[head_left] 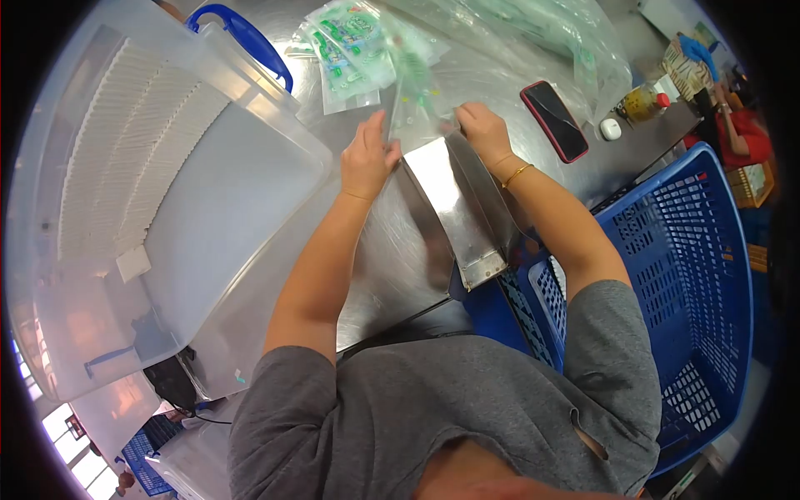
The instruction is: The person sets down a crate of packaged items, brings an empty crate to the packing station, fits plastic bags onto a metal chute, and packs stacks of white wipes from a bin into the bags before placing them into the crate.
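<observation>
A metal chute [454, 200] with raised sides lies on the steel table, its narrow end toward the body. At its wide far end is a clear plastic bag [414, 112]. My left hand [367, 158] is closed at the bag's left edge, beside the chute's left corner. On the other side my right hand [485, 133], with a gold bangle at the wrist, has its fingers curled at the bag's right edge and the chute's right corner. The fingertips' exact contact is hard to see. Beyond the left hand lie printed green-and-clear bags [354, 54].
To the left stands a large translucent bin [242, 179] with stacked white pieces [125, 142]. A red-edged phone [554, 121], a white case [610, 129] and a bottle [642, 103] are at the right. A blue basket [733, 333] stands near my right arm; another person [742, 133] is beyond.
</observation>
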### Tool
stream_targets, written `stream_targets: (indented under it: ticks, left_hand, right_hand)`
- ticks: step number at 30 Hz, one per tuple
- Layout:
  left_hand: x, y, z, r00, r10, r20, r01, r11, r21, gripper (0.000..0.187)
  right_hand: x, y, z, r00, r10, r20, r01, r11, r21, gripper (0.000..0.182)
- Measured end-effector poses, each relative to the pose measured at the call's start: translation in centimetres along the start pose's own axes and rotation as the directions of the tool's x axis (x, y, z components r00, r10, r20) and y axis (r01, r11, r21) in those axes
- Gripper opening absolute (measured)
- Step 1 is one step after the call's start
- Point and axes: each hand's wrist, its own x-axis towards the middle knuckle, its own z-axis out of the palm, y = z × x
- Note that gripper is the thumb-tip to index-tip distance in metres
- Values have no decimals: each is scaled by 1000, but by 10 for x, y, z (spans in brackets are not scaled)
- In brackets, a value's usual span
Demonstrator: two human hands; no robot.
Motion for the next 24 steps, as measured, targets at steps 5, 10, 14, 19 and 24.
stream_targets:
  ticks: [5,10,14,19,24]
  left_hand:
    - [-8,-1,3,982,-187,-32,180,971,-156,31]
    - [-31,15,-2,968,-252,-21,251,968,-14,20]
    - [-46,30,1,895,-445,-22,414,849,-328,16]
    - [-77,63,-6,842,-526,122,498,668,-553,33]
    - [-86,90,-26,963,-220,158,270,811,-519,54]
  right_hand:
    - [-5,-2,3,1000,-4,10,4,998,-68,21]
    - [-9,-17,-23,710,459,533,-703,505,501,27]
    - [-12,-28,-47,621,382,684,-773,153,616,39]
    - [-32,-46,-71,689,323,649,-706,94,702,50]
    - [-37,-45,-79,689,310,656,-724,238,648,51]
